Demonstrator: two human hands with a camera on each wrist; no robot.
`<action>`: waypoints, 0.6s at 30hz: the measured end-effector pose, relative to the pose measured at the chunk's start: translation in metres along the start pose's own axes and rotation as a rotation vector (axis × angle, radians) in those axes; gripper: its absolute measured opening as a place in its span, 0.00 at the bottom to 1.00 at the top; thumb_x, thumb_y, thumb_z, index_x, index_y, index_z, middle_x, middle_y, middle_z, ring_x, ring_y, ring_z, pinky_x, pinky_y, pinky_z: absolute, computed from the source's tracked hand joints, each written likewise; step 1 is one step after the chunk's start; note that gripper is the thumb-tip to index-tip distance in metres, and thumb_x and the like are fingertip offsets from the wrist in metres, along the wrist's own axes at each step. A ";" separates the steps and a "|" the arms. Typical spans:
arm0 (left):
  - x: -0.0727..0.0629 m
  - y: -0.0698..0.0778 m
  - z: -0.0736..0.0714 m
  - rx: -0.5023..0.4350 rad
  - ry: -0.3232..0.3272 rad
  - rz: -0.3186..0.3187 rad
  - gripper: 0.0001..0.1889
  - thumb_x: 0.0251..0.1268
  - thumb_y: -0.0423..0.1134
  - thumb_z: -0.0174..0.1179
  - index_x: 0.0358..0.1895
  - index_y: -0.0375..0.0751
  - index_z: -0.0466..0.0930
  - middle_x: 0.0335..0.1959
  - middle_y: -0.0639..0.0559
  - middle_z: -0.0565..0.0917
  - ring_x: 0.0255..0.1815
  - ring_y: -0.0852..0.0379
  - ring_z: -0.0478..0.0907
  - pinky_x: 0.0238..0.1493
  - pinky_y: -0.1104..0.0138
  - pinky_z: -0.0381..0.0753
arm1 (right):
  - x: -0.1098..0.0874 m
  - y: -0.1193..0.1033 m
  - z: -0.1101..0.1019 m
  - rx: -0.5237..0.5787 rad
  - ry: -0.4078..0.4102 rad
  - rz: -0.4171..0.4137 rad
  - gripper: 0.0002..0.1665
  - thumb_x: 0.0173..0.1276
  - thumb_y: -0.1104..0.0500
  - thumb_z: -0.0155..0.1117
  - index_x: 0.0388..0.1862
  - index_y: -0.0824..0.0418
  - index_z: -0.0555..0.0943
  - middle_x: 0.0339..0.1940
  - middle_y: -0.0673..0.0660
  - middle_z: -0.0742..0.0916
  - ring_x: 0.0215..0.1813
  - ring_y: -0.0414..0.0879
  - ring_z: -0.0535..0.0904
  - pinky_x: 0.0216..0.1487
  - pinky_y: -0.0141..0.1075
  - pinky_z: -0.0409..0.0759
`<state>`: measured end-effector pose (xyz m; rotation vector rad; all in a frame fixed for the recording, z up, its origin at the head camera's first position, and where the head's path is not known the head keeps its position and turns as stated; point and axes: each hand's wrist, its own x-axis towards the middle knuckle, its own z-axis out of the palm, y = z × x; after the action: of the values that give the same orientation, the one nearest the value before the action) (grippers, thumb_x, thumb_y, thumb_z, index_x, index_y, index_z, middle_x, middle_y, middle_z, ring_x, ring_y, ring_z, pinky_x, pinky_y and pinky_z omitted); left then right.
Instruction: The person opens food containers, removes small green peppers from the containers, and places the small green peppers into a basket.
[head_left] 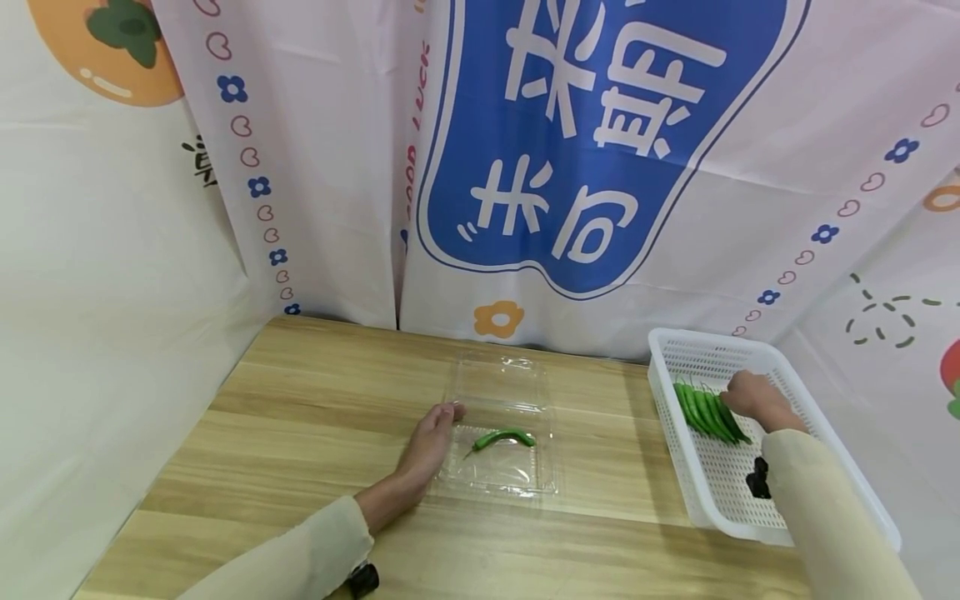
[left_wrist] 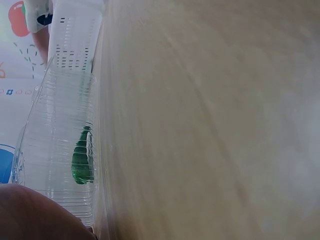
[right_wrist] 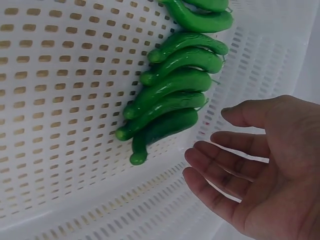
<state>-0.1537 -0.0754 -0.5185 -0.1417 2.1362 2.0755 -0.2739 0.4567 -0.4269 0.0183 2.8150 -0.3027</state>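
A clear plastic clamshell box (head_left: 546, 482) lies with its lid raised back on the table. Inside it is one curved green chili pepper (head_left: 504, 437), also visible through the box wall in the left wrist view. My left hand (head_left: 429, 446) rests against the box's left side, fingertips near the hinge. Over the white basket (head_left: 701, 492), my right hand (head_left: 761, 398) hovers beside a row of several green chili peppers (head_left: 703, 410). In the right wrist view, the right hand's fingers (right_wrist: 220, 165) are spread and loosely bent, apart from the nearest pepper (right_wrist: 167, 125), holding nothing.
The perforated basket has raised walls and stands at the right of the wooden table (head_left: 300, 442). Printed white cloth (head_left: 337, 167) hangs behind and along both sides. A black strap piece (head_left: 759, 479) shows at the right wrist.
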 end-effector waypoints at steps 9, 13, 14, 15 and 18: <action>0.000 0.001 0.000 0.002 0.002 0.000 0.25 0.91 0.47 0.37 0.73 0.36 0.72 0.74 0.40 0.75 0.81 0.36 0.61 0.82 0.39 0.56 | -0.001 -0.018 -0.014 -0.075 0.082 -0.064 0.14 0.73 0.62 0.57 0.37 0.73 0.82 0.31 0.66 0.86 0.31 0.56 0.79 0.32 0.49 0.78; 0.000 0.002 0.000 0.001 0.005 0.004 0.25 0.91 0.47 0.37 0.73 0.35 0.72 0.74 0.40 0.75 0.81 0.36 0.62 0.82 0.39 0.57 | -0.001 -0.030 -0.018 -0.115 0.125 -0.094 0.18 0.73 0.61 0.58 0.46 0.78 0.82 0.44 0.76 0.87 0.42 0.69 0.85 0.40 0.60 0.83; 0.000 0.002 0.000 -0.002 0.006 0.003 0.25 0.91 0.47 0.37 0.73 0.36 0.72 0.74 0.40 0.75 0.81 0.36 0.62 0.82 0.40 0.57 | -0.001 -0.034 -0.018 -0.125 0.132 -0.098 0.19 0.73 0.61 0.59 0.50 0.79 0.82 0.47 0.78 0.86 0.45 0.71 0.85 0.42 0.63 0.84; -0.001 0.002 0.000 -0.003 0.006 0.006 0.25 0.91 0.47 0.37 0.73 0.35 0.72 0.74 0.40 0.75 0.81 0.36 0.62 0.82 0.40 0.57 | -0.001 -0.037 -0.019 -0.134 0.138 -0.102 0.21 0.73 0.61 0.59 0.53 0.79 0.81 0.50 0.79 0.86 0.48 0.74 0.84 0.45 0.65 0.84; -0.001 0.002 0.000 0.000 0.004 0.017 0.25 0.91 0.47 0.36 0.73 0.34 0.71 0.74 0.39 0.75 0.81 0.34 0.61 0.81 0.38 0.57 | -0.001 -0.047 -0.021 -0.148 0.141 -0.092 0.24 0.74 0.60 0.59 0.58 0.80 0.79 0.55 0.80 0.84 0.52 0.75 0.83 0.47 0.66 0.84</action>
<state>-0.1530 -0.0752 -0.5161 -0.1282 2.1469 2.0860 -0.2812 0.4153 -0.3977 -0.1281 2.9766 -0.1171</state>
